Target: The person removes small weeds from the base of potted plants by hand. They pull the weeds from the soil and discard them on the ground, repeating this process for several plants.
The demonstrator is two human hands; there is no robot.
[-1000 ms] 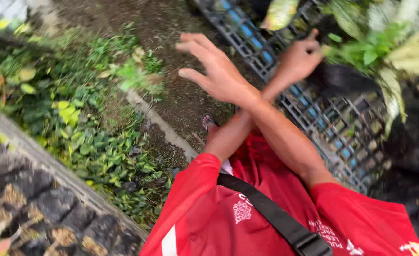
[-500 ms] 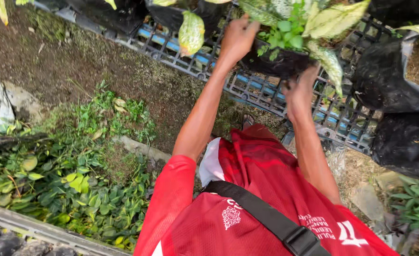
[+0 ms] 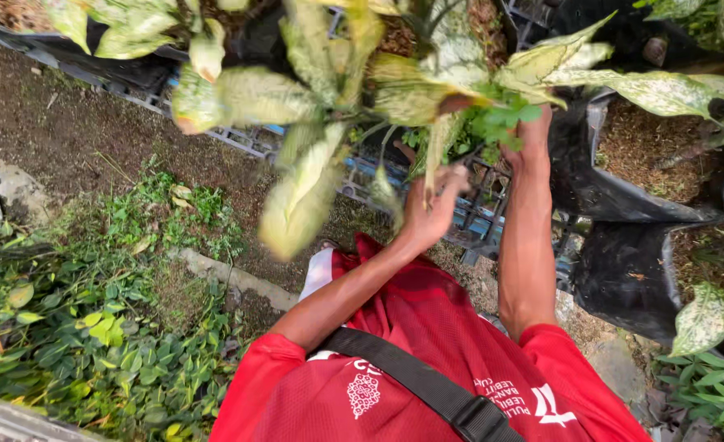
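A potted plant (image 3: 427,82) with big cream-and-green speckled leaves fills the top middle, close to the camera. My left hand (image 3: 431,205) is curled around its lower stems, just under the leaves. My right hand (image 3: 530,135) reaches higher on the right side of the plant and presses against its dark bag; small green leaves hide its fingers. Both arms stretch forward from my red shirt, which has a black strap across it.
A dark plastic grid rack (image 3: 247,141) lies under the plant. Black grow bags of soil (image 3: 624,155) with more speckled plants stand at the right. Bare earth, a stone kerb (image 3: 231,278) and low green ground cover (image 3: 92,327) lie at the left.
My arms were crossed a second ago, then uncrossed and reached to the plant on the rack. The plant now hangs much closer to the camera, with both hands on it.
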